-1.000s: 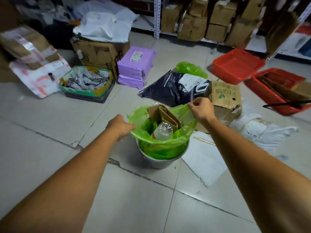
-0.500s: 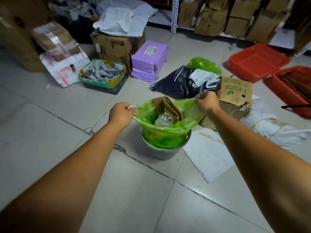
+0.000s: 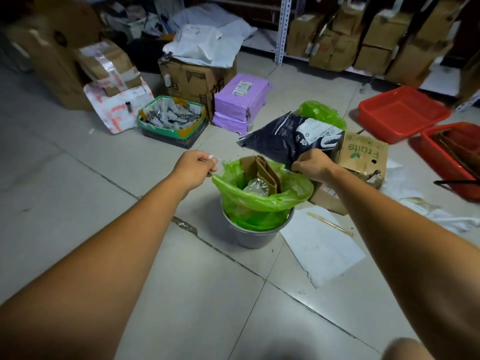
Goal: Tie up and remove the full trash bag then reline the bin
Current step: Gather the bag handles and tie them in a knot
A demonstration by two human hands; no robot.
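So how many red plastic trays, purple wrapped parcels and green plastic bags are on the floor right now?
Red plastic trays: 2
Purple wrapped parcels: 2
Green plastic bags: 2, one lining the bin, one loose behind
Total: 6

Near side of bin [image 3: 255, 236] I see bare floor [image 3: 181, 294], free approach. Far/right side crowded: Fruits box [image 3: 363, 158] & black mailer [image 3: 275, 142] just beside bag rim [image 3: 259, 197].
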